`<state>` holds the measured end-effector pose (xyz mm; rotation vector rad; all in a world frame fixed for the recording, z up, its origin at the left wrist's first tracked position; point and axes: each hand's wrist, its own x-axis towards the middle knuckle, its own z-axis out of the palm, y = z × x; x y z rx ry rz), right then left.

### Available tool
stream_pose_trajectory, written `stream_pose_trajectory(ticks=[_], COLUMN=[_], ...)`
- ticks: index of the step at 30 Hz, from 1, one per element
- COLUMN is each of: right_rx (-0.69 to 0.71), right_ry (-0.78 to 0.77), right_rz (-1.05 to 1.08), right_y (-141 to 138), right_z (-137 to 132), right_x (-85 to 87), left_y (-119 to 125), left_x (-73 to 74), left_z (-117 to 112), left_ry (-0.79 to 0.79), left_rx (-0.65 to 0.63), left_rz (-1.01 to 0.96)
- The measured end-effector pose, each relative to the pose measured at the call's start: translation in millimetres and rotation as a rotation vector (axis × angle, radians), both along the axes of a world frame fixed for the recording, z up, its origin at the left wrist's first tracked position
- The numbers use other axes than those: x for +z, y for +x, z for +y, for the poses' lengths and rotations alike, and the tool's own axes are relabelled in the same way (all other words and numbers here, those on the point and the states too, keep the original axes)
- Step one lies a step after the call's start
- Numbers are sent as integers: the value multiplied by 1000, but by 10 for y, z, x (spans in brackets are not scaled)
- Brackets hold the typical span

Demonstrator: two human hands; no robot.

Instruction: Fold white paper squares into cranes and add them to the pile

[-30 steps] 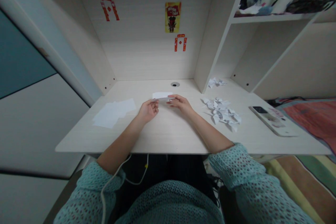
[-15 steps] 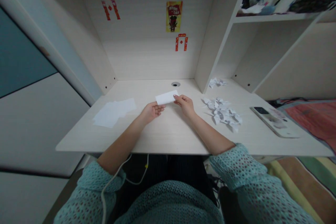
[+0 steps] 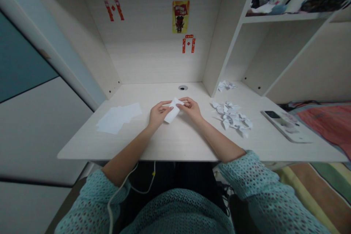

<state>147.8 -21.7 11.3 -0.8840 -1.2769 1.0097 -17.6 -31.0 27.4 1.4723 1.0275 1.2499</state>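
Observation:
Between my hands, above the middle of the desk, is a small folded piece of white paper [image 3: 172,114], tilted with one end toward me. My left hand [image 3: 159,113] pinches its left edge with the thumb on top. On the other side my right hand [image 3: 191,108] grips the upper right part, thumb over the paper and fingers behind it. Flat white sheets [image 3: 119,117] lie overlapping to the left of my hands. To the right sits a pile of folded white paper pieces [image 3: 231,117].
A smaller group of folded papers [image 3: 227,86] lies behind the pile, by the shelf divider. A phone in a light case [image 3: 286,126] rests at the right. The white desk [image 3: 175,148] has a round cable hole [image 3: 182,87] at the back. A white cable [image 3: 120,186] hangs over my left sleeve.
The folded paper has turned from lying nearly crosswise to a steep slant and come slightly closer. My left hand has moved up and its fingers have closed onto the paper; the right keeps hold.

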Motion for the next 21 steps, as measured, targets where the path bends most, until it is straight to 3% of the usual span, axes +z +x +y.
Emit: stream_pose_trajectory(ticks=[4,10,21], right_rx=[9,3,-57], right_ry=[25,49,36], right_rz=[-3,4,22], right_y=[-7,-22,-24], right_z=[-5,0,8], right_x=[5,-17,-28], left_y=[28,42,18], left_x=[7,27,-57], left_z=[-45,-59,-4], left_ry=[64,39,128], left_rx=[91,157,97], left_rz=[1,-45,110])
